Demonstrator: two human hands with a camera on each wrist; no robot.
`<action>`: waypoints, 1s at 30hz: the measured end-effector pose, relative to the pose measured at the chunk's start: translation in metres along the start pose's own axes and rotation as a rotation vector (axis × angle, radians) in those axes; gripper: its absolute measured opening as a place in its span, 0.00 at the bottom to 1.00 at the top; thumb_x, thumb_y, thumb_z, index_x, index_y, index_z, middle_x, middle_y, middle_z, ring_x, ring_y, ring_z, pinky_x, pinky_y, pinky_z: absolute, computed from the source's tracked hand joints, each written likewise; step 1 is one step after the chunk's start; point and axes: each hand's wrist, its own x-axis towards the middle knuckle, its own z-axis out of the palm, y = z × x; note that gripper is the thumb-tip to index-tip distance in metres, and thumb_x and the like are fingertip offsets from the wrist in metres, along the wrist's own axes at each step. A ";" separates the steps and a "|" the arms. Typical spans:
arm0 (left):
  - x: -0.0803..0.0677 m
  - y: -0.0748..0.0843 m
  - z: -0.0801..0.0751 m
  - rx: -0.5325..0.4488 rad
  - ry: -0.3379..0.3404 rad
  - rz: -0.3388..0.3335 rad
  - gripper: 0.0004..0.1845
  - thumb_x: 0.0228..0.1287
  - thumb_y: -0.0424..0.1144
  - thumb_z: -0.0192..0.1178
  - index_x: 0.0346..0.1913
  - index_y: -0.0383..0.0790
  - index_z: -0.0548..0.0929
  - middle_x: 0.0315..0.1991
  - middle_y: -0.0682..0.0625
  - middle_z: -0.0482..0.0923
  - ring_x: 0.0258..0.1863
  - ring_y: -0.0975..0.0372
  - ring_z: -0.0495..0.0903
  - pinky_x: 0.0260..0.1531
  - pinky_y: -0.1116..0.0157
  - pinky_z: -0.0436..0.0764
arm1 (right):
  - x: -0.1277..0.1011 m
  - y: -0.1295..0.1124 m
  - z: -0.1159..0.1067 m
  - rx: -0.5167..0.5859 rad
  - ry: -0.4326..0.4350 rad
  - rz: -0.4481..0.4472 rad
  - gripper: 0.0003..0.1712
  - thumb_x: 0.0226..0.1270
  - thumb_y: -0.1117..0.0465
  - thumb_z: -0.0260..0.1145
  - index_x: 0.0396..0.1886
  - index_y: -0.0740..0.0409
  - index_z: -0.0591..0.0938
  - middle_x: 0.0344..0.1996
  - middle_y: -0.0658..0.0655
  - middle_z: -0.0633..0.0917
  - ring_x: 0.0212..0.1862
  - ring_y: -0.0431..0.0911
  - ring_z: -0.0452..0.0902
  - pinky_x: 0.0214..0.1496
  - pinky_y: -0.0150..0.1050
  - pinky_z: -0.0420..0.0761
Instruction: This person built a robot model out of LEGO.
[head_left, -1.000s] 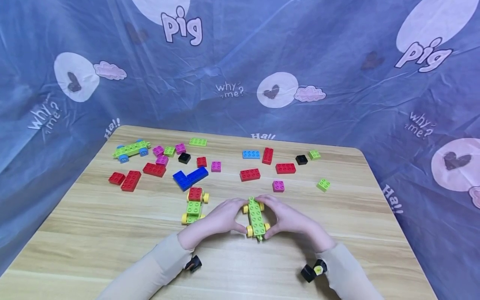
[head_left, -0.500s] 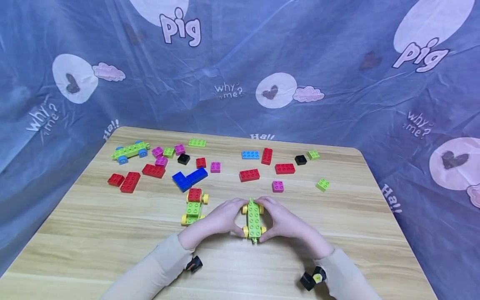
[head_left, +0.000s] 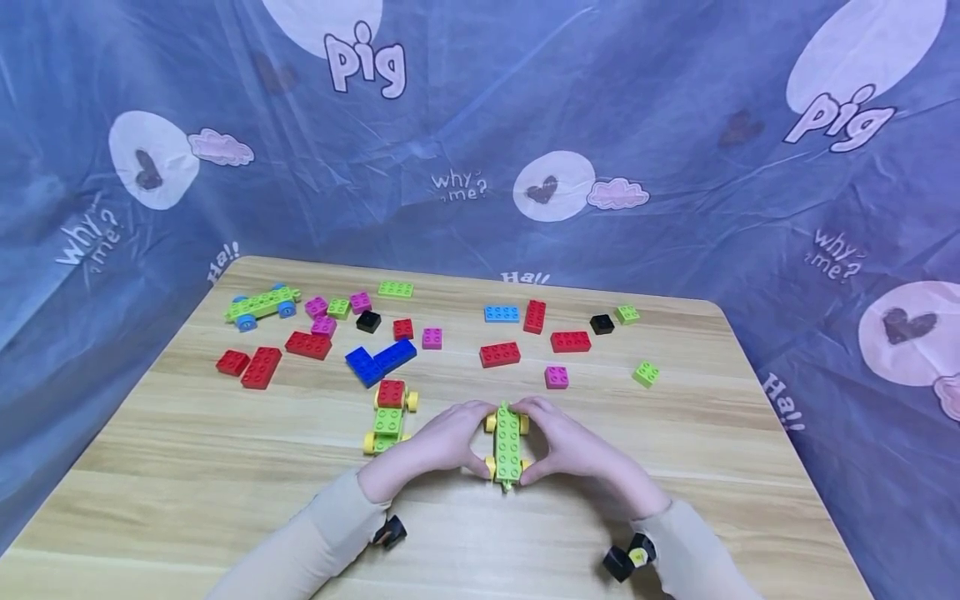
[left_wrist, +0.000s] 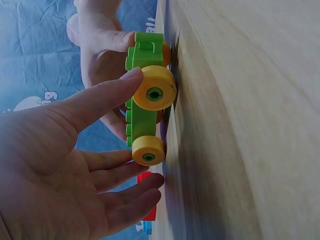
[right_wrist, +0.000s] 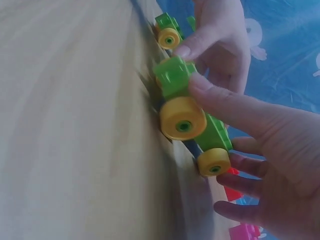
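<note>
A green wheeled car (head_left: 507, 440) with yellow wheels stands on the wooden table (head_left: 225, 467), near its front edge. Both of my hands cup it. My left hand (head_left: 474, 437) holds its left side, thumb at the near end and forefinger at the far wheel. My right hand (head_left: 538, 440) mirrors this on the right side. In the left wrist view my left hand (left_wrist: 75, 150) has its thumb on the green car (left_wrist: 142, 107) above a yellow wheel (left_wrist: 154, 93). In the right wrist view my right hand (right_wrist: 260, 130) lays its thumb on the car's chassis (right_wrist: 216, 131).
A second green car (head_left: 389, 412) carrying a red brick stands just left of my hands. A third car (head_left: 261, 302) with blue wheels sits far left. Several loose red, blue, pink, green and black bricks lie across the table's far half. Blue printed cloth (head_left: 480, 125) surrounds the table.
Both hands keep their hold. The green car has turned slightly and now points almost straight away from me.
</note>
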 end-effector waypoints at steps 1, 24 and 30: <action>0.000 0.000 0.000 0.002 0.002 0.003 0.52 0.39 0.42 0.80 0.70 0.36 0.66 0.70 0.42 0.68 0.68 0.49 0.67 0.70 0.52 0.66 | 0.001 0.000 -0.001 -0.005 -0.007 -0.011 0.57 0.38 0.48 0.83 0.68 0.65 0.68 0.64 0.62 0.72 0.67 0.58 0.68 0.69 0.56 0.68; 0.000 -0.003 0.000 0.016 0.006 -0.016 0.53 0.38 0.43 0.81 0.71 0.37 0.66 0.70 0.43 0.67 0.68 0.49 0.67 0.69 0.52 0.66 | 0.094 -0.021 -0.075 -0.163 -0.101 -0.120 0.35 0.56 0.54 0.76 0.61 0.65 0.76 0.58 0.61 0.81 0.62 0.55 0.75 0.65 0.51 0.75; 0.000 -0.002 0.000 0.013 0.002 -0.015 0.52 0.38 0.44 0.81 0.70 0.37 0.67 0.70 0.43 0.68 0.68 0.49 0.68 0.69 0.53 0.67 | 0.135 -0.023 -0.076 -0.182 -0.083 -0.112 0.33 0.56 0.57 0.76 0.60 0.64 0.77 0.55 0.61 0.83 0.60 0.54 0.77 0.64 0.49 0.75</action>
